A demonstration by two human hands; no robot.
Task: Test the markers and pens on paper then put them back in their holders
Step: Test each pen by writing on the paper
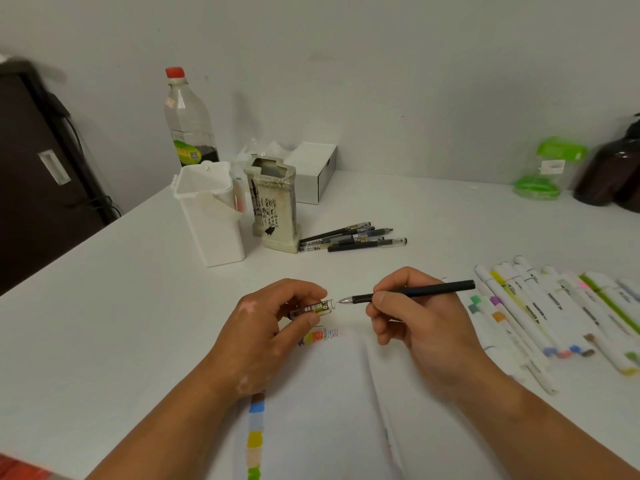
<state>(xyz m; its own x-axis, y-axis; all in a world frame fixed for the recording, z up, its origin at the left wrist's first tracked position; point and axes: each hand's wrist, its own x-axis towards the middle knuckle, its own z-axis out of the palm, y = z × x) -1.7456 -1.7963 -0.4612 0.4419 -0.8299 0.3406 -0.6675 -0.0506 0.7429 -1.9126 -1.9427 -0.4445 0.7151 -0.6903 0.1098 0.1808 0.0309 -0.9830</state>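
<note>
My right hand point(412, 320) grips a black pen point(415, 292), tip pointing left. A few centimetres from that tip, my left hand point(273, 320) pinches the pen's clear cap point(320, 307), its open end facing the tip. Below both hands lies white paper point(332, 403) with coloured swatches and a small scribble. Several black pens point(349, 237) lie beside a ceramic holder point(273, 206). A white plastic holder point(211, 213) stands left of it. Several white markers point(540, 310) lie in a row at the right.
At the back stand a clear bottle with a red cap point(188, 119), a white box point(313, 171), a green packet point(543, 171) and a dark brown bottle point(613, 174). A dark cabinet point(38, 174) borders the table's left edge.
</note>
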